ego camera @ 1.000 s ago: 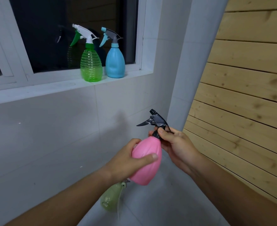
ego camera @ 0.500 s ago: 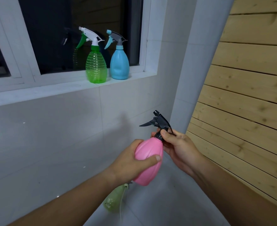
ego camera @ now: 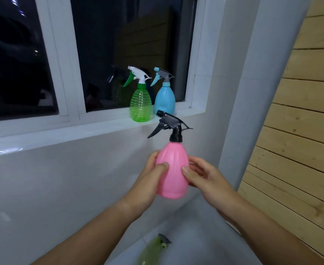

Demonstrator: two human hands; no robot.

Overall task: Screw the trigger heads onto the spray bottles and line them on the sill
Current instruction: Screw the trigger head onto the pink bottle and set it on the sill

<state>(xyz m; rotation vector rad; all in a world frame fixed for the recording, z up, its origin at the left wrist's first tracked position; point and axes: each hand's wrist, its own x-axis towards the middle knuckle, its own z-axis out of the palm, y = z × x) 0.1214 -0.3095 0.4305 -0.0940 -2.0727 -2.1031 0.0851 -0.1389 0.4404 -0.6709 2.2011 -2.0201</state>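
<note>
A pink spray bottle with a black trigger head on its neck stands upright in mid-air below the sill. My left hand grips its left side, thumb across the front. My right hand touches its right side with thumb and fingertips. On the white window sill stand a clear green bottle with a white and green trigger head and, just right of it, a blue bottle with a grey trigger head. A pale green bottle lies on the floor between my arms.
A dark window with white frames rises behind the sill. A white tiled wall runs below it. A white column and a wooden slat wall close in on the right.
The pink bottle has risen and turned upright. My right hand left the black trigger head and dropped to the bottle's body. The view has tilted up toward the window.
</note>
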